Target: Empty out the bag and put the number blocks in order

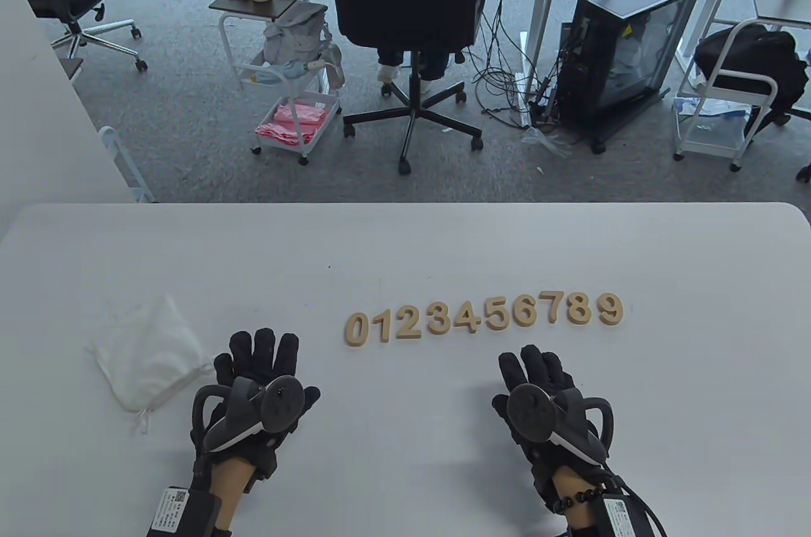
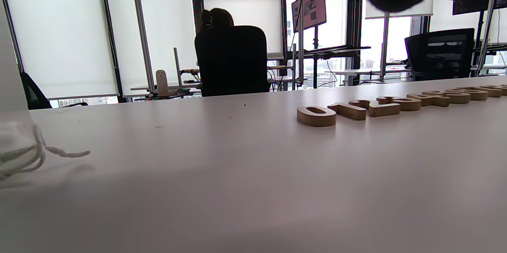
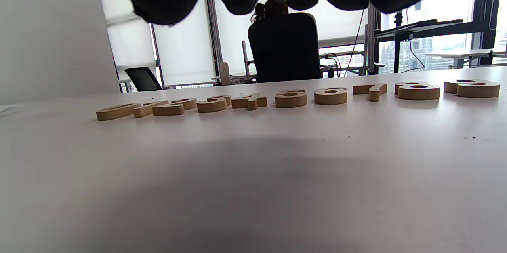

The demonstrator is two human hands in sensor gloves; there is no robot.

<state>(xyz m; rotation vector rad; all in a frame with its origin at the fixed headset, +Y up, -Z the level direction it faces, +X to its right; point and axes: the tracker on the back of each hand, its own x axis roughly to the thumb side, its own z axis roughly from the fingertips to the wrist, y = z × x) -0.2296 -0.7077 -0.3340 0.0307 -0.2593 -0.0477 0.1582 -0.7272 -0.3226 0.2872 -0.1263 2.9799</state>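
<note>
Wooden number blocks [image 1: 485, 316] lay flat on the white table [image 1: 405, 246] in one row reading 0 to 9, just beyond the fingertips of the right hand [image 1: 538, 388] and ahead-right of the left hand [image 1: 260, 382]. Both hands rested palm-down, fingers spread and relaxed, gripping nothing. Off to the left hand's outer side sat the white drawstring bag [image 1: 149, 350], limp and flattened.

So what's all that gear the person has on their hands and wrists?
Both the left hand and right hand wear black sensor gloves. A dark grey tracker with a round face and white trim, ringed by a loop, is strapped to each hand's back. Black wrist units carry white labels with small print; the right wrist also has a dark bead bracelet and a black cable.
</note>
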